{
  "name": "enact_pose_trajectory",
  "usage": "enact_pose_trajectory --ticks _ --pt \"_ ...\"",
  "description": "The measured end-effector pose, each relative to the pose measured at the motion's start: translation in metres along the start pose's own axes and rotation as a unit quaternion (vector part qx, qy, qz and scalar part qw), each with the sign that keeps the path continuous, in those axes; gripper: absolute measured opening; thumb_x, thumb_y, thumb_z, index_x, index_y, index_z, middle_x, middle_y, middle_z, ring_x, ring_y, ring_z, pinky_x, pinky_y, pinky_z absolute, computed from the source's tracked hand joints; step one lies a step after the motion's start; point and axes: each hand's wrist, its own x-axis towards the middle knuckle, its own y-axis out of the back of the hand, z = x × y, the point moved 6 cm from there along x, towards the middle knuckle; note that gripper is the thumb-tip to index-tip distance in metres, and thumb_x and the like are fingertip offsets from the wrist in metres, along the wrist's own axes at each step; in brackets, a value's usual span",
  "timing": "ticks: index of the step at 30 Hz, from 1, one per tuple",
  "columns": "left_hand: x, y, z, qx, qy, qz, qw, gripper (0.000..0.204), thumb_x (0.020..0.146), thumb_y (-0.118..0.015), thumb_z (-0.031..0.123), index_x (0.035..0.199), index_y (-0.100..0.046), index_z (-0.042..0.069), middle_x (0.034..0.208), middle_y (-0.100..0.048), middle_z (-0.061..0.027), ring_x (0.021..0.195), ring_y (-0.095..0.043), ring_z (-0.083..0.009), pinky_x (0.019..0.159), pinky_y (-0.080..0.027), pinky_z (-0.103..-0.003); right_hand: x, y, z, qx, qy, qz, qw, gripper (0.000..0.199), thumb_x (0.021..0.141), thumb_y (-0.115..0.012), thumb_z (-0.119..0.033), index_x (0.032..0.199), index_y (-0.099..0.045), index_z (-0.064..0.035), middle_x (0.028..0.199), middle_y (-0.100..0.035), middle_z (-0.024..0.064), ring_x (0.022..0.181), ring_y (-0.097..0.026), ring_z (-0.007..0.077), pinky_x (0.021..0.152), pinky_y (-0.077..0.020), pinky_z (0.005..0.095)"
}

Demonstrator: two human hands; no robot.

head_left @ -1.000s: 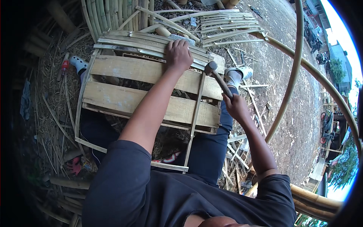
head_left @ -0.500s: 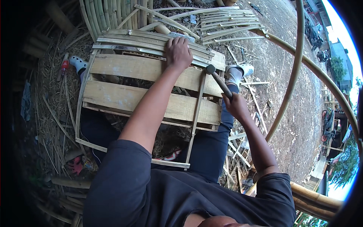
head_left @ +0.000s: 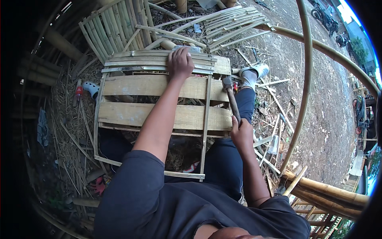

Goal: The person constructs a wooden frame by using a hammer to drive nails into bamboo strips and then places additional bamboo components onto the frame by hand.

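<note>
My right hand [head_left: 242,133] is closed round the handle of a hammer [head_left: 232,101]. The hammer's head is just right of a bamboo frame [head_left: 205,127], over the end of the planks. At the far end of that frame my left hand [head_left: 181,63] lies across several split bamboo slats [head_left: 139,63], fingers bent over their far edge. The slats lie side by side across the frame. Beneath the frame is a low bench of pale wooden planks [head_left: 139,113], between my legs. My forearm covers part of the planks.
A slatted bamboo panel [head_left: 113,30] leans behind the bench, with a bundle of thin strips [head_left: 234,26] to its right. A curved bamboo pole [head_left: 306,79] arches at the right. A red-labelled bottle [head_left: 78,91] and bamboo scraps lie on the ground.
The hammer's head has left the right end of the slats and is now farther right and nearer me. My left hand stays on the slats. The whole view has shifted slightly.
</note>
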Motion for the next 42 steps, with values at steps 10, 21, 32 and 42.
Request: enact_pose_trajectory --ticks 10,21,32,42 --pt "-0.041 0.136 -0.065 -0.146 -0.001 -0.113 0.983 0.049 0.089 -0.067 0.009 0.137 -0.059 0.003 0.148 -0.056 -0.0174 0.149 -0.039 -0.0410 0.124 -0.028 -0.049 -0.015 -0.022 -0.008 -0.017 -0.015 -0.022 1.000 0.039 0.107 -0.053 -0.030 0.096 -0.054 0.0075 0.076 -0.067 0.0346 0.075 -0.068 0.0530 0.068 -0.0555 0.0580" --pt "-0.197 0.322 -0.220 0.133 0.433 -0.108 0.885 0.075 0.092 -0.065 0.035 0.158 -0.040 0.009 0.155 -0.048 -0.0252 0.146 -0.043 -0.0424 0.121 -0.033 -0.049 -0.034 -0.020 -0.026 -0.223 0.009 -0.086 0.971 0.040 0.102 -0.058 -0.038 0.094 -0.065 0.0004 0.087 -0.073 0.0264 0.083 -0.075 0.0407 0.074 -0.0597 0.0504" --pt "-0.256 0.302 -0.307 0.115 0.467 -0.110 0.870 0.061 0.095 -0.069 0.039 0.149 -0.054 0.015 0.144 -0.061 -0.0148 0.135 -0.056 -0.0365 0.112 -0.045 -0.050 -0.047 -0.029 -0.097 -0.242 0.033 -0.084 0.966 0.050 0.096 -0.066 -0.048 0.099 -0.074 0.0014 0.093 -0.076 0.0240 0.093 -0.075 0.0406 0.082 -0.0600 0.0478" --pt "-0.244 0.312 -0.279 0.084 0.497 -0.004 0.864 0.029 0.096 -0.067 0.021 0.123 -0.073 0.015 0.116 -0.075 -0.0169 0.111 -0.070 -0.0382 0.094 -0.054 -0.048 -0.051 -0.071 -0.055 -0.103 0.040 -0.103 0.989 0.044 0.089 -0.070 -0.037 0.079 -0.073 0.0063 0.079 -0.071 0.0270 0.078 -0.072 0.0405 0.078 -0.0564 0.0497"
